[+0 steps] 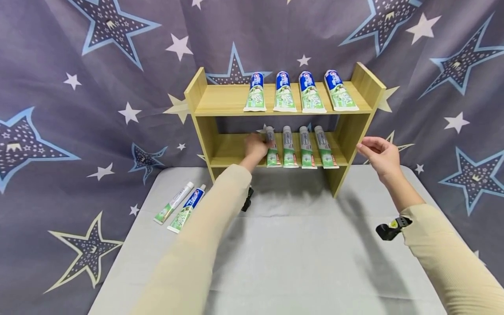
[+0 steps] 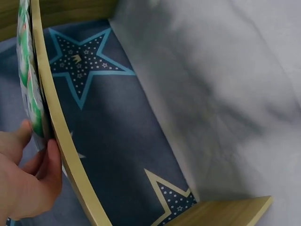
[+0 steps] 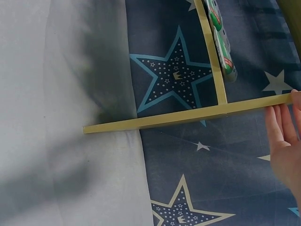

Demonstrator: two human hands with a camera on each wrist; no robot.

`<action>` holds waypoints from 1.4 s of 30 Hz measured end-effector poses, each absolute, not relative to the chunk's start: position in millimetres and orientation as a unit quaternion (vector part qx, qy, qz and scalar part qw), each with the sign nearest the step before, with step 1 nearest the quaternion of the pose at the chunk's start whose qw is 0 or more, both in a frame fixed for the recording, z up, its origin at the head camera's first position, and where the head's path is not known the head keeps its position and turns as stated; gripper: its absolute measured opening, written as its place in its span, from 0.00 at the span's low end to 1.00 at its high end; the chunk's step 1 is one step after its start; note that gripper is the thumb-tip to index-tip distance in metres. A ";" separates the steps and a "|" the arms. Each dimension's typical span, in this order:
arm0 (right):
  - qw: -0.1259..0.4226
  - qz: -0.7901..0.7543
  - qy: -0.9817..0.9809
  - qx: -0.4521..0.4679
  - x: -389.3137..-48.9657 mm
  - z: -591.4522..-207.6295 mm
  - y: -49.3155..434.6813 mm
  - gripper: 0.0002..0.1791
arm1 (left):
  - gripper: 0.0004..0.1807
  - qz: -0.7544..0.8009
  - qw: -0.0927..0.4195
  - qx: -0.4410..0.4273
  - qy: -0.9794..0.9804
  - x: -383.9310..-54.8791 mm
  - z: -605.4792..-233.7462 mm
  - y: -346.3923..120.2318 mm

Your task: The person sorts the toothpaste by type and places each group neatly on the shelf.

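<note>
On the lower board of a small wooden shelf [image 1: 228, 162], my left hand [image 1: 255, 148] pinches the leftmost white-and-green toothpaste tube [image 1: 273, 155] near its cap. In the left wrist view, thumb and fingers of the left hand [image 2: 35, 172] sit around that end of the tube, just above the board's edge. Similar toothpaste tubes [image 1: 306, 151] lie side by side to its right. My right hand [image 1: 381, 156] is at the shelf's right side panel. Its fairly straight fingers touch the panel [image 3: 188, 115] from outside, in the right wrist view.
Several blue-and-green toothpaste tubes [image 1: 284, 94] lie in a row on the top board. Two more tubes, one white-and-green [image 1: 173, 204] and one blue-and-green [image 1: 187, 209], rest on the grey-covered table [image 1: 291, 253] at left. A star-patterned curtain [image 1: 149, 87] hangs behind.
</note>
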State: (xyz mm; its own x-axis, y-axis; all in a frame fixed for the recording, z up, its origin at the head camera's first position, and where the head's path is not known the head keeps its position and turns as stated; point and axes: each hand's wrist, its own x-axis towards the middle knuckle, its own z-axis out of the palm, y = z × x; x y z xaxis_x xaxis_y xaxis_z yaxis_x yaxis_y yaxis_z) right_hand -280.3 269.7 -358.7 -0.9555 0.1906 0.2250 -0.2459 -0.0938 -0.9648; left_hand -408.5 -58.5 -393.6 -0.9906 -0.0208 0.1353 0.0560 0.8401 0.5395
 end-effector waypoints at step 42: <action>0.161 0.758 -0.632 0.014 -279.0 -361.9 264.6 0.12 | 0.18 -0.419 0.146 -0.031 -0.896 -227.1 -463.0 -210.4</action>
